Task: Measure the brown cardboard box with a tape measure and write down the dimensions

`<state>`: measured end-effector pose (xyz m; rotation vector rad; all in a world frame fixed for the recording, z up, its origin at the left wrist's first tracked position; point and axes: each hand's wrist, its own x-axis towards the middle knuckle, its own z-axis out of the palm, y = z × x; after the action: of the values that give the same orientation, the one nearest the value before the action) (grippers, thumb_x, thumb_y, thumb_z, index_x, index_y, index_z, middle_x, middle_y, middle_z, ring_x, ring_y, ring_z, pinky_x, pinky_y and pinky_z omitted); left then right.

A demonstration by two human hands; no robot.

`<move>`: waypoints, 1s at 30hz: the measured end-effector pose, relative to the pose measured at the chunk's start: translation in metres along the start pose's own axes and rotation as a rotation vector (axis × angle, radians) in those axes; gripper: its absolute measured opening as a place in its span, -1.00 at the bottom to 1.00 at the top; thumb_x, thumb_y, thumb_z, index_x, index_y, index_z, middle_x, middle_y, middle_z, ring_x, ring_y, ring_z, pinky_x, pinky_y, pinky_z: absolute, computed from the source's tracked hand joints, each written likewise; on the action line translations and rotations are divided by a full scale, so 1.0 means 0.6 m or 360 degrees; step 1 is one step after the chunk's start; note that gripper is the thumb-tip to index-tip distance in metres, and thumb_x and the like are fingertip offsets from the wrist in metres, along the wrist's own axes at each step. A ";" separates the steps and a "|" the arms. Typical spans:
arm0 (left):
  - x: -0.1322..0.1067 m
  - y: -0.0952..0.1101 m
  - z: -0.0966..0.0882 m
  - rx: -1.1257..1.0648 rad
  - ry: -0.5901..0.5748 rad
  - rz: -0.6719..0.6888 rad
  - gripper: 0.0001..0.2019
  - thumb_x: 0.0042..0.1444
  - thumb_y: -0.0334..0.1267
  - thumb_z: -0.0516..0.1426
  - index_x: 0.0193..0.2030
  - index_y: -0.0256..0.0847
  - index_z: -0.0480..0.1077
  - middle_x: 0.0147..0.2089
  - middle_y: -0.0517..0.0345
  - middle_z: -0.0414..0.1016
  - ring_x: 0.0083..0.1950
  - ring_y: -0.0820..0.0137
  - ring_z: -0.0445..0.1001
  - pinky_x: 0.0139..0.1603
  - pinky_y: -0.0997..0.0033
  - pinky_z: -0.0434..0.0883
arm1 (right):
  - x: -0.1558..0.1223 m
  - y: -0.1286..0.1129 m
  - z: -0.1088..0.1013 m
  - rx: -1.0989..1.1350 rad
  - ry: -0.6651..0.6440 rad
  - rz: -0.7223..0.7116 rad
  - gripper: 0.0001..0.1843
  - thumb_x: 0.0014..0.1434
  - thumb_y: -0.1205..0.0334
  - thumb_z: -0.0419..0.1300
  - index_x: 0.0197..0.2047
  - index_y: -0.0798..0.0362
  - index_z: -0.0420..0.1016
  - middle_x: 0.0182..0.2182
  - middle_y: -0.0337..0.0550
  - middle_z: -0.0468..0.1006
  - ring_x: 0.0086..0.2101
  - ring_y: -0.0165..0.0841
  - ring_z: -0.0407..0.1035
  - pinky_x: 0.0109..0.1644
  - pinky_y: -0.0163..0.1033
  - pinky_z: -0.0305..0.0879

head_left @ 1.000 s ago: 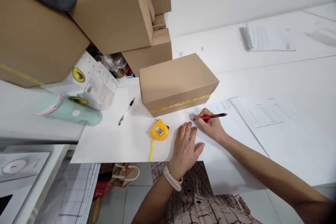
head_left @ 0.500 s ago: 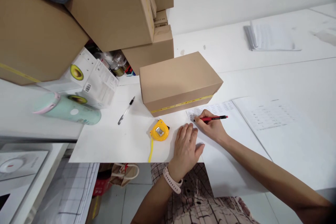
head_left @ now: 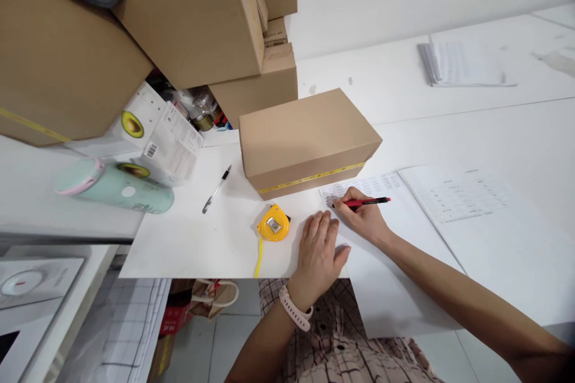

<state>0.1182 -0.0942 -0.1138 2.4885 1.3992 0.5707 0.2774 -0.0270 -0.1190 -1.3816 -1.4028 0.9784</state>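
Note:
My right hand (head_left: 363, 216) grips a red and black pen (head_left: 371, 201), its tip at the left edge of a printed sheet (head_left: 399, 224). Flat on the white table, my left hand (head_left: 318, 248) rests beside that sheet with its fingers stretched out and nothing held. To its left lies a yellow tape measure (head_left: 275, 224), a short length of tape pulled out past the table's front edge. Behind both hands sits a closed cardboard box (head_left: 309, 140), its near side crossed by a yellow strip. Part of the sheet's print is hidden by my right hand.
A second pen (head_left: 216, 189) lies left of the box. Farther left are a mint green bottle (head_left: 121, 187) and white avocado-printed cartons (head_left: 168, 143). Large cardboard boxes (head_left: 193, 24) are stacked at the back left. More printed paper (head_left: 476, 197) lies to the right, and a paper stack (head_left: 467, 63) behind.

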 end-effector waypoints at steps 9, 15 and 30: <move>0.000 0.000 0.000 0.0002 0.0005 0.0002 -0.52 0.30 -0.13 0.12 0.25 -0.40 0.27 0.37 -0.31 0.30 0.41 -0.03 0.23 0.42 -0.14 0.24 | 0.000 0.005 0.000 0.0005 0.0003 -0.0021 -0.69 0.17 0.10 0.26 -0.47 -0.02 0.24 -0.58 -0.33 0.26 -0.51 -0.41 0.13 -0.41 -0.24 0.09; -0.001 0.001 0.001 -0.0003 -0.0006 -0.0004 -0.52 0.31 -0.12 0.12 0.27 -0.36 0.25 0.38 -0.30 0.28 0.42 -0.02 0.21 0.41 -0.17 0.24 | 0.000 0.007 0.000 -0.0016 -0.0006 -0.0045 -0.67 0.19 0.06 0.24 -0.48 -0.02 0.22 -0.60 -0.33 0.25 -0.52 -0.41 0.11 -0.42 -0.24 0.10; -0.002 0.001 0.000 -0.0007 -0.0013 -0.0015 -0.51 0.30 -0.12 0.13 0.26 -0.37 0.26 0.38 -0.29 0.28 0.43 -0.01 0.21 0.43 -0.14 0.22 | 0.001 0.004 0.001 -0.0021 0.0061 -0.0043 -0.70 0.14 0.15 0.27 -0.48 -0.03 0.22 -0.58 -0.33 0.26 -0.49 -0.39 0.13 -0.38 -0.22 0.10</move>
<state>0.1181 -0.0953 -0.1138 2.4764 1.4043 0.5605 0.2777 -0.0259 -0.1212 -1.3805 -1.3982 0.9225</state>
